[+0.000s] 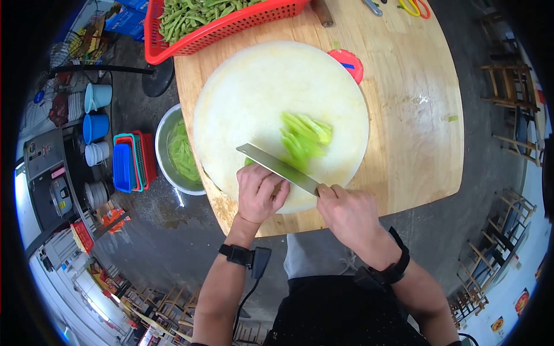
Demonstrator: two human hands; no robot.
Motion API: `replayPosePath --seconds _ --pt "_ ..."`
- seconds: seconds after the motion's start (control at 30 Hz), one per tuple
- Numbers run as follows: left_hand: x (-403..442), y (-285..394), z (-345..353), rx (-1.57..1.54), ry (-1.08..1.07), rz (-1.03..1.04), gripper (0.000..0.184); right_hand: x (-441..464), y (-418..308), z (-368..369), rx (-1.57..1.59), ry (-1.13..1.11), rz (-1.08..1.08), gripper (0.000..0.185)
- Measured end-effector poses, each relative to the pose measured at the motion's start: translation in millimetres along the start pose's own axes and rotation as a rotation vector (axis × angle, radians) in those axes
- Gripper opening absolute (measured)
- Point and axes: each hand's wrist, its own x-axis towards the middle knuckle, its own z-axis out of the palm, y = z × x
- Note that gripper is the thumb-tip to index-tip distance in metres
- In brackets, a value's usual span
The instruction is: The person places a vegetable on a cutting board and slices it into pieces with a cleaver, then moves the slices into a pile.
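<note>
A cleaver (pixel 278 167) lies slantwise over the round white cutting board (pixel 242 92), its handle in my right hand (pixel 352 216), which is wrapped round it. My left hand (pixel 259 190) is on the board's near left part, fingers curled against the near side of the blade. A bit of green vegetable (pixel 249 161) shows by its fingertips; the rest of it is hidden under the hand and blade. Beyond the blade, slices of pale green vegetable (pixel 306 135) lie in a loose pile on the board.
On the wooden table (pixel 415 138) are a red basket (pixel 219 34) of green pods, a red round object (pixel 348 64), a wooden handle (pixel 322 12) and scissors (pixel 416 8). Left of the table stands a metal basin (pixel 167 167) with green slices in water.
</note>
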Motion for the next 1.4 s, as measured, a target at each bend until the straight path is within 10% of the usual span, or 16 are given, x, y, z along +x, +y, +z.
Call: replayPosePath --seconds 1.4 --pt "-5 -7 -4 0.035 -0.012 0.02 0.032 -11 -6 -32 0.053 0.027 -0.01 0.009"
